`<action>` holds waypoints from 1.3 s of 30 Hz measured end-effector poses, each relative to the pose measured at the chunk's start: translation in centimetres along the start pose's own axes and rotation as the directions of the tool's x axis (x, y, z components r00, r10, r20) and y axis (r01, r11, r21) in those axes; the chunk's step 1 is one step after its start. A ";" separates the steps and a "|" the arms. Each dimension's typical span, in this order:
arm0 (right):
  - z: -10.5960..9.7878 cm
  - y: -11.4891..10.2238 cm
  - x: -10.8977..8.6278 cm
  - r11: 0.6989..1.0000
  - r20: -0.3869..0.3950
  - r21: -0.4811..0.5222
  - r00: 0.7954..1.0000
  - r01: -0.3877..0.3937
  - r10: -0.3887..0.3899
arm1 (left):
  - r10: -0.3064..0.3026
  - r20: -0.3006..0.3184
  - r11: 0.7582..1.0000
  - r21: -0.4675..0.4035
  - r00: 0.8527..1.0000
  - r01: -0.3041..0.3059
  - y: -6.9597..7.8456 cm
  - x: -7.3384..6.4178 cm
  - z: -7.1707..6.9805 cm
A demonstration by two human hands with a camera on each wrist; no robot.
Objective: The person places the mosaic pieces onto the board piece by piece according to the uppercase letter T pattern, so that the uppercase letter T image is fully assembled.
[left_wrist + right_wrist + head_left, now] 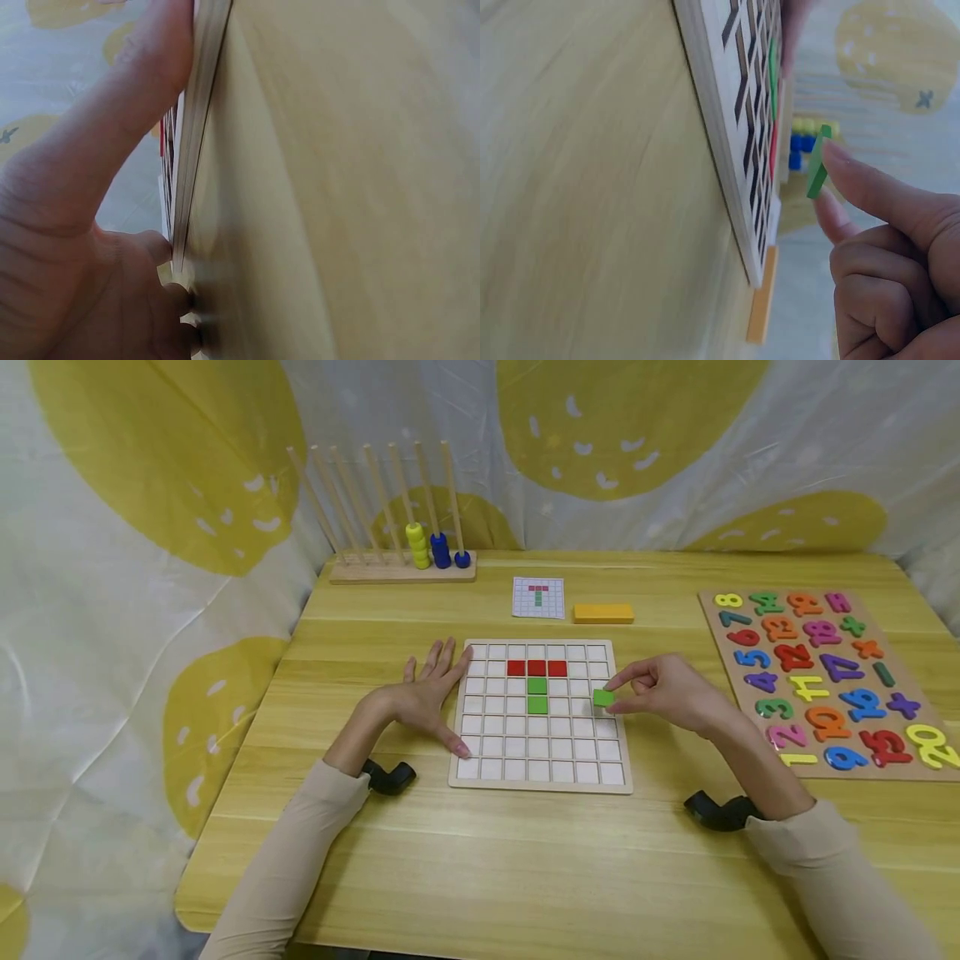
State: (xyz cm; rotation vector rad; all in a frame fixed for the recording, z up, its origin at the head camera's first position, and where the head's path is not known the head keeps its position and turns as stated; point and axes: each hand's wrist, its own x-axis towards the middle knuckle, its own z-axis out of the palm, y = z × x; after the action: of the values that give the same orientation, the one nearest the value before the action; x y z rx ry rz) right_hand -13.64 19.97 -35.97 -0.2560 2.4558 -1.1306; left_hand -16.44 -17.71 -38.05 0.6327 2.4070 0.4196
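Note:
A wooden grid board (pixel 540 789) with white square cells lies on the table. Three red tiles (pixel 537 668) form a row near its top, and two green tiles (pixel 537 695) run down below the middle one. Between thumb and index finger, my right hand (pixel 675 695) pinches a loose green tile (pixel 819 161), held above the board's right side. My left hand (pixel 422 697) is spread along the board's left edge, its thumb on the lower left corner area and its fingers at the upper left. In the left wrist view the thumb presses against the board's side (pixel 202 97).
Behind the board lie a small pattern card (pixel 538 610) showing a red and green T and an orange-yellow block (pixel 603 613). A bead abacus (pixel 402 573) with tall rods stands at the back left. On the right lies a number puzzle board (pixel 776 677).

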 end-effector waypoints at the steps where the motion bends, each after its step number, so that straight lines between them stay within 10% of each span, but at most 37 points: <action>1: 0.3 -0.3 0.1 1.000 0.000 0.001 1.000 0.000 0.000 | -0.001 0.000 1.000 0.000 1.000 0.001 0.0 0.0 0.0; 39: 7.2 -4.7 3.1 0.994 0.069 -0.079 0.995 0.073 -0.068 | -0.003 -0.003 1.000 0.003 1.000 0.003 0.1 -0.1 0.0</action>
State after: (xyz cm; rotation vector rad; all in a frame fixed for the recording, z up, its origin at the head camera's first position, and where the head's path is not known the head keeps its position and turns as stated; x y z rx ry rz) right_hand -13.20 11.00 -37.50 -0.4013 2.4541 -1.0348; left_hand -16.38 -17.67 -37.99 0.6299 2.4115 0.4155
